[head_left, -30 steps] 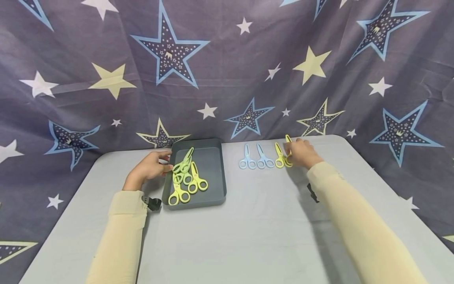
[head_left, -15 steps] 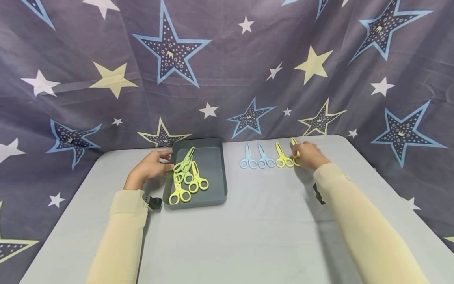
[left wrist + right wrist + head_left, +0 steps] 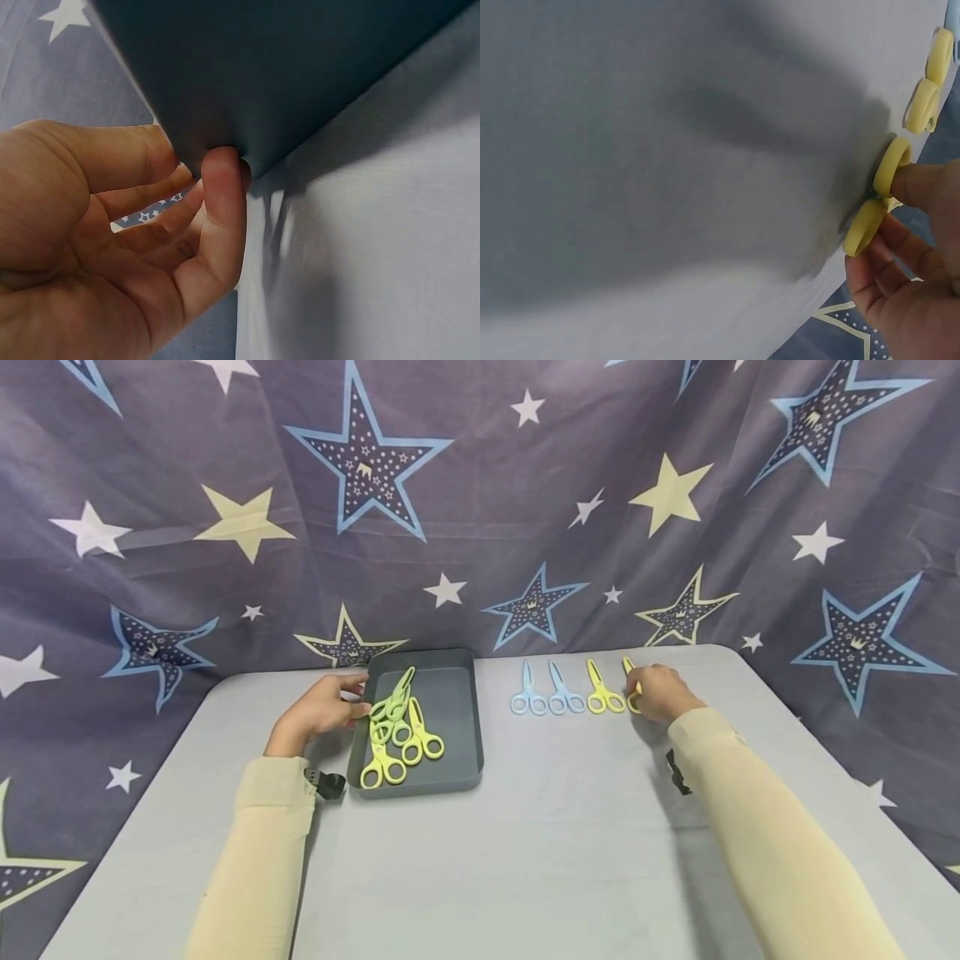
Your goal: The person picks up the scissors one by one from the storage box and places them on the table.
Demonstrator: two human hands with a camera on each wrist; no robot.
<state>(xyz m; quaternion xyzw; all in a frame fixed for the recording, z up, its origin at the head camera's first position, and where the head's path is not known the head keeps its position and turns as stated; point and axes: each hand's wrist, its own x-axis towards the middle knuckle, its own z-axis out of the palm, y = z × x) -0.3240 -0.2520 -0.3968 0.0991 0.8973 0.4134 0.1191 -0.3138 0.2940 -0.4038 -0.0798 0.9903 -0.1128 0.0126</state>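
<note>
My right hand [image 3: 658, 692] pinches a pair of yellow scissors [image 3: 628, 667] at the right end of a row. In the right wrist view, its fingers are at the yellow handle loops [image 3: 866, 227], which stand by the table's far edge. Left of it lie another yellow pair [image 3: 604, 700] and two light blue pairs, one blue pair [image 3: 566, 702] beside the other blue pair [image 3: 528, 702]. My left hand [image 3: 318, 710] grips the left side of a dark grey tray [image 3: 459, 727]. Inside the tray, yellow scissors [image 3: 423, 743] and green scissors [image 3: 395, 706] overlap in a pile.
A light grey cloth covers the table [image 3: 510, 860]. Behind it hangs a dark curtain [image 3: 450, 468] printed with stars, close to the table's far edge. Both forearms come in from the near side.
My right hand has moved a little to the right with the yellow scissors and lowered them into line with the row. My left hand stays at the tray.
</note>
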